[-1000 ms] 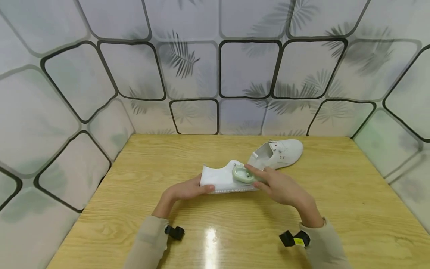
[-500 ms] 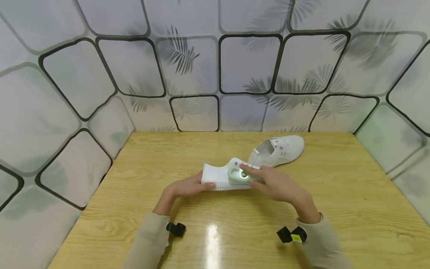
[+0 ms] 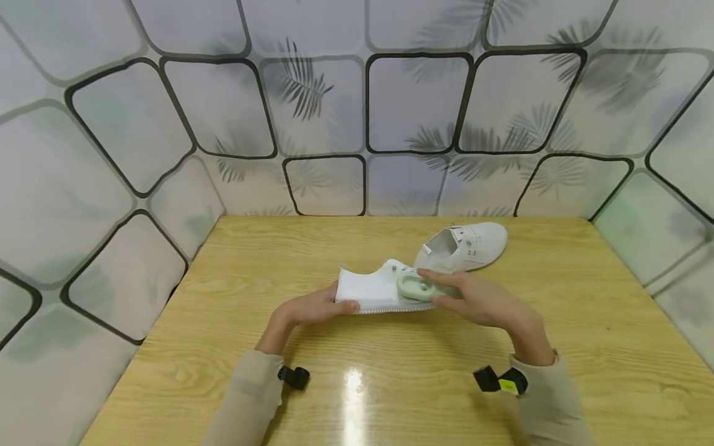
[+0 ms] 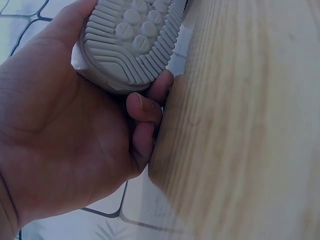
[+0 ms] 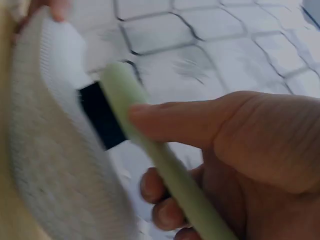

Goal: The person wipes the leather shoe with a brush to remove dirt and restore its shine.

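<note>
A white shoe (image 3: pixel 365 290) lies tipped on its side, its ribbed sole (image 4: pixel 132 50) facing the person. My left hand (image 3: pixel 312 308) grips its heel, thumb along the sole edge and fingers curled behind. In my right hand (image 3: pixel 482 300) is a pale green shoe brush (image 3: pixel 413 287), pressed to the upper near the laces. Dark bristles (image 5: pixel 103 116) meet the side of the shoe in the right wrist view. There the thumb lies along the back of the brush head and the fingers wrap the handle (image 5: pixel 185 195).
The second white shoe (image 3: pixel 474 244) rests behind, toe pointing right, close to the held one. The wooden table (image 3: pixel 268 248) meets a patterned backdrop (image 3: pixel 329 118) at its far edge and sides. Cameras are strapped to both wrists.
The brush slid left along the shoe's upper, then back to the right with my right hand. The left hand keeps its hold on the heel. The view has tilted slightly.
</note>
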A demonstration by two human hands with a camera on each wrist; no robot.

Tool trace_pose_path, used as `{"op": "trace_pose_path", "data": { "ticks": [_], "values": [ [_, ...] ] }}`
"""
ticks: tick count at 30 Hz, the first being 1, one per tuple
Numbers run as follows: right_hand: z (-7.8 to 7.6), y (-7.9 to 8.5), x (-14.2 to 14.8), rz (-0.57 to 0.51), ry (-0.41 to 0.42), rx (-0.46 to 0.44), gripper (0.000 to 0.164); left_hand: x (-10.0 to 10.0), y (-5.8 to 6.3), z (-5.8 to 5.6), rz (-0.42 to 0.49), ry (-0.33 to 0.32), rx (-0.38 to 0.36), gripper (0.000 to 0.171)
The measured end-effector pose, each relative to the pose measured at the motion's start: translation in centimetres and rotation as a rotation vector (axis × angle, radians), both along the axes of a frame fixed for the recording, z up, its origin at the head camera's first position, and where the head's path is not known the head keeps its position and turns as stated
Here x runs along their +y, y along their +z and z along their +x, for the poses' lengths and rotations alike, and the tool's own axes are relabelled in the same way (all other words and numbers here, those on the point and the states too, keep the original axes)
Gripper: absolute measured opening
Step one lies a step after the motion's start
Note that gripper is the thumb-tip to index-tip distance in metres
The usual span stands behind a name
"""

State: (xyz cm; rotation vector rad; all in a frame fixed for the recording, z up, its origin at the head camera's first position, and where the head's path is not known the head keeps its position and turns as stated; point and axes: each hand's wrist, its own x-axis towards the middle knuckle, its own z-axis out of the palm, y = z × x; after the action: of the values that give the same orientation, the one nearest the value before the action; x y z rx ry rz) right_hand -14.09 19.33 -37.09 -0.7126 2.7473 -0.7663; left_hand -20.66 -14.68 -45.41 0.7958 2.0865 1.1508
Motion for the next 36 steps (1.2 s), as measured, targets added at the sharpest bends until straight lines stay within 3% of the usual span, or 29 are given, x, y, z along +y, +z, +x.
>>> {"op": "trace_pose_path", "data": {
  "ticks": [2,5,8,13,16,21,25,30,32,36],
  "values": [
    [0.3,0.4,1.6,-0.017,-0.018,-0.034,0.056,0.2,0.0,0.0,0.002,-0.011,0.003,0.076],
    [0.4,0.4,2.2,0.007,-0.03,0.032,0.055,0.3,0.0,-0.1,-0.001,-0.011,0.009,0.076],
    [0.1,-0.3,0.5,0.06,-0.003,0.14,0.054,0.3,0.1,0.0,0.002,0.008,0.007,0.074],
    [0.3,-0.3,-1.4,0.134,0.034,0.23,0.051,0.2,-0.1,0.1,-0.006,0.025,-0.009,0.075],
    [0.8,0.4,0.1,0.149,0.026,0.282,0.048,0.2,-0.2,0.1,-0.009,0.016,-0.012,0.079],
    [1.1,1.0,2.8,0.127,0.027,0.291,0.047,0.1,-0.1,-0.1,-0.012,0.011,-0.007,0.084],
    [0.7,-0.3,0.0,0.12,0.056,0.351,0.049,0.0,-0.2,-0.1,-0.02,0.025,-0.016,0.084],
    [0.4,-1.9,-4.9,0.199,0.078,0.461,0.051,0.2,-0.5,-0.1,-0.006,0.034,-0.019,0.073],
    [0.6,-1.4,-4.5,0.225,0.062,0.454,0.052,0.3,-0.6,-0.1,-0.01,0.038,-0.017,0.074],
    [1.1,0.5,-0.2,0.199,0.01,0.319,0.052,0.4,-0.6,-0.1,-0.017,0.04,-0.027,0.081]
  ]
}}
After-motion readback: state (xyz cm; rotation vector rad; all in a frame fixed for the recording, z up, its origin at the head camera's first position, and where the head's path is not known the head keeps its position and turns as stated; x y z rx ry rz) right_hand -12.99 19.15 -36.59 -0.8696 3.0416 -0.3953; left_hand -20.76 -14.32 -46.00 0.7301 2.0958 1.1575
